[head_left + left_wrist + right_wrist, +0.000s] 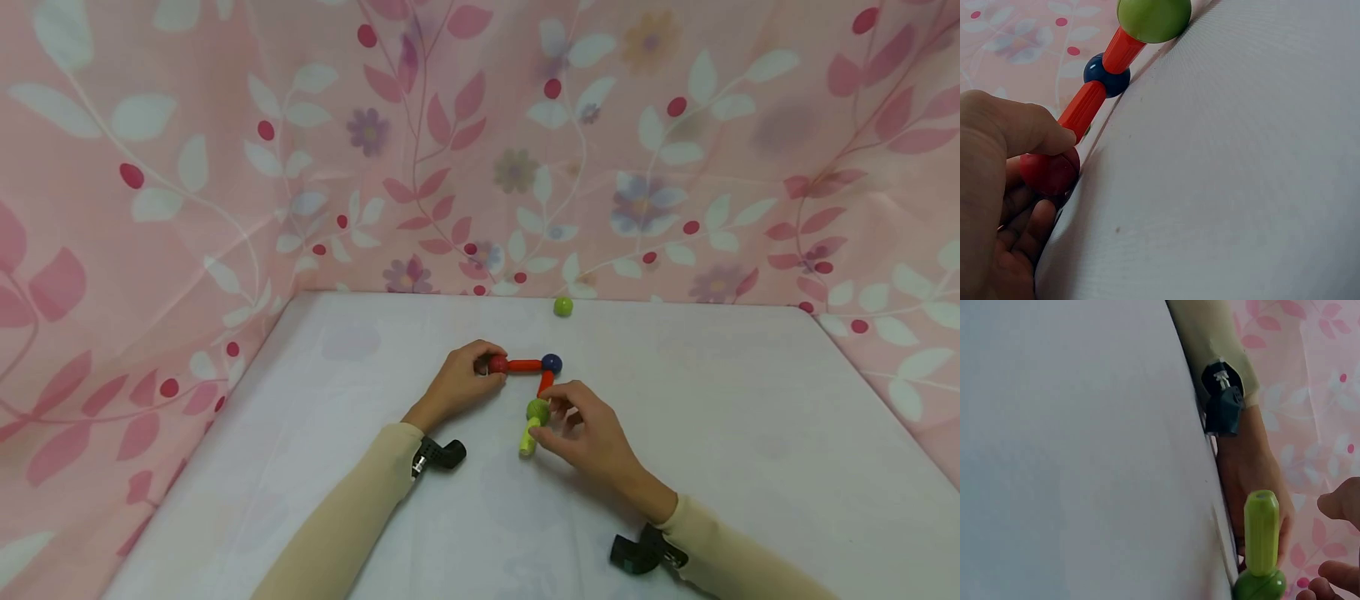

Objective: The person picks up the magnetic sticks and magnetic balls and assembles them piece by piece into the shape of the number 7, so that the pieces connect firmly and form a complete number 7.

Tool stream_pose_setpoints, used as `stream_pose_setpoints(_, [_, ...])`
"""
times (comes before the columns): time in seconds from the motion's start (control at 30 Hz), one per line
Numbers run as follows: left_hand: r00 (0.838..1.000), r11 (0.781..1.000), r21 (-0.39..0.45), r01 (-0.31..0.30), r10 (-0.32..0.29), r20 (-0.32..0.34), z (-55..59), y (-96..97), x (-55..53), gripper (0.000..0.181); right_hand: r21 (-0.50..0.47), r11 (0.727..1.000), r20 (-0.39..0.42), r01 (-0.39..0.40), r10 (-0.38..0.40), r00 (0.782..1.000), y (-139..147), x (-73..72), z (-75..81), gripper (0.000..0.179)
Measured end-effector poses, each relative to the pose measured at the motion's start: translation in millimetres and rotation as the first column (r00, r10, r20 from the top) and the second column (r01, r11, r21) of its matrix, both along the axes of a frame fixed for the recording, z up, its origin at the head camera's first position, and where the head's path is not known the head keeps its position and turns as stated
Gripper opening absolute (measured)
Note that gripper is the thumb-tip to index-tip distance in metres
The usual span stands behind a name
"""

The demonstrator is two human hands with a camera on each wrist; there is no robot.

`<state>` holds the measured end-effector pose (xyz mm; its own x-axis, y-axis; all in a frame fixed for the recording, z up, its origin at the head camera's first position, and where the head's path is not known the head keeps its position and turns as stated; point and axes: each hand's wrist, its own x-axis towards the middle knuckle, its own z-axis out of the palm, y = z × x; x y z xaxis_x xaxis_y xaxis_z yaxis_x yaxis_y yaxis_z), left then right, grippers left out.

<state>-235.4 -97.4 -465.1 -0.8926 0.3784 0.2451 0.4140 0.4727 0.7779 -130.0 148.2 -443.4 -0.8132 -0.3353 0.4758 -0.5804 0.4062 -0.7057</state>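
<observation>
On the table lies a bent chain of toy balls and rods. Its red ball (498, 364) is pinched by my left hand (463, 377), with the thumb on top in the left wrist view. One red rod (525, 366) joins that ball to a blue ball (551, 363). From there a second red rod (546, 382) leads to a green ball (537, 410), which carries a yellow-green rod (1261, 532) with its other end free. My right hand (592, 429) hovers beside the green ball, fingers loosely bent; the right wrist view shows a gap between fingers and rod.
A loose light-green ball (563, 307) sits by the table's far edge. White cloth covers the table (720, 400). Behind it hangs a pink floral curtain (480, 150). Black cameras (637, 554) are strapped at both wrists.
</observation>
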Motion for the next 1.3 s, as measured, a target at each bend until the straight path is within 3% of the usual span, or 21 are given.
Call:
stream_pose_setpoints(0.3, [1.0, 1.0, -0.007, 0.009, -0.01, -0.01, 2.3, -0.1, 0.7, 0.033, -0.029, 0.995, 0.04, 0.092, -0.091, 0.995, 15.9, -21.4, 15.1, 0.04])
stream_pose_setpoints(0.57, [1.0, 1.0, -0.008, 0.012, -0.012, -0.012, 2.6, -0.5, 1.3, 0.033, -0.023, 0.993, 0.064, 0.114, -0.112, 0.992, 20.2, -36.2, 28.2, 0.036])
stream_pose_setpoints(1.0, [1.0, 1.0, -0.011, 0.011, -0.011, -0.004, 3.8, 0.1, 0.9, 0.033, 0.017, 0.983, 0.041, 0.182, -0.183, 0.982, 27.3, -70.1, 32.8, 0.034])
stream_pose_setpoints(1.3, [1.0, 1.0, -0.016, 0.012, -0.012, -0.006, 4.0, -0.2, 1.5, 0.033, 0.047, 0.971, 0.036, 0.233, -0.234, 0.971, 33.4, -101.6, 32.8, 0.033])
